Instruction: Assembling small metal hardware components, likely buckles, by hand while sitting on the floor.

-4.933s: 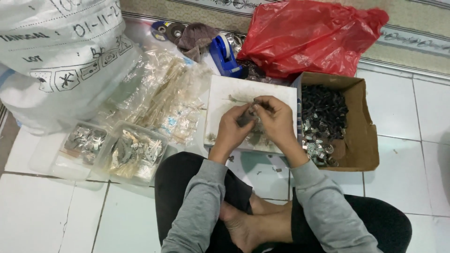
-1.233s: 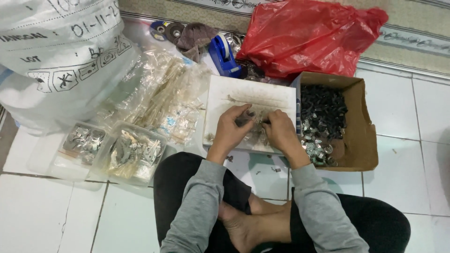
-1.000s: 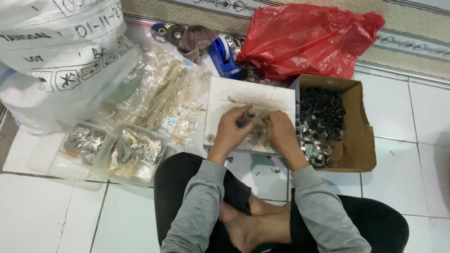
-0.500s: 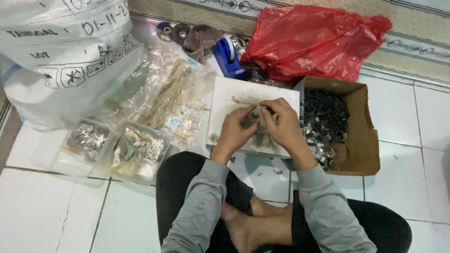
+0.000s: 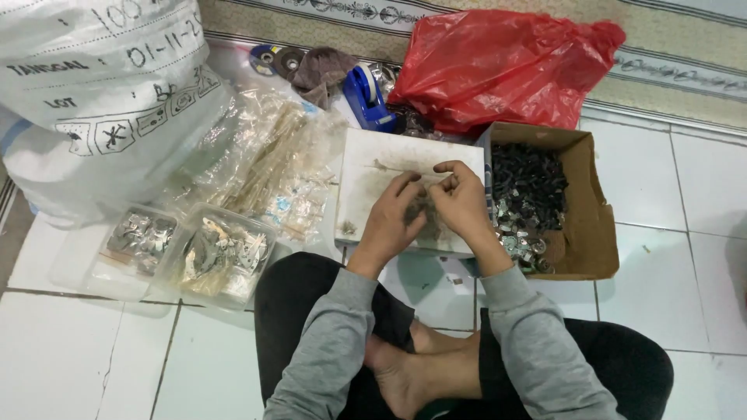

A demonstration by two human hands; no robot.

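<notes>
I sit cross-legged on a tiled floor. Over a white flat box [image 5: 373, 167], my left hand [image 5: 393, 222] and my right hand [image 5: 459, 198] meet with fingertips pinched together on a small dark metal part [image 5: 424, 204]. How the part is shaped is hidden by the fingers. A few loose bits lie on the white box. To the right of my right hand stands a brown cardboard box [image 5: 591, 225] filled with several dark and silvery metal parts.
Two clear plastic tubs [image 5: 187, 257] of metal pieces sit at the left, beside a heap of small clear plastic bags [image 5: 264, 167]. A big white sack [image 5: 93, 93] stands at the far left. Behind are a red plastic bag [image 5: 498, 66], a blue tape dispenser [image 5: 366, 97] and a brown cloth [image 5: 319, 70].
My hands stay together over the white box; the fingers have shifted slightly on the small part. The view has tilted a little.
</notes>
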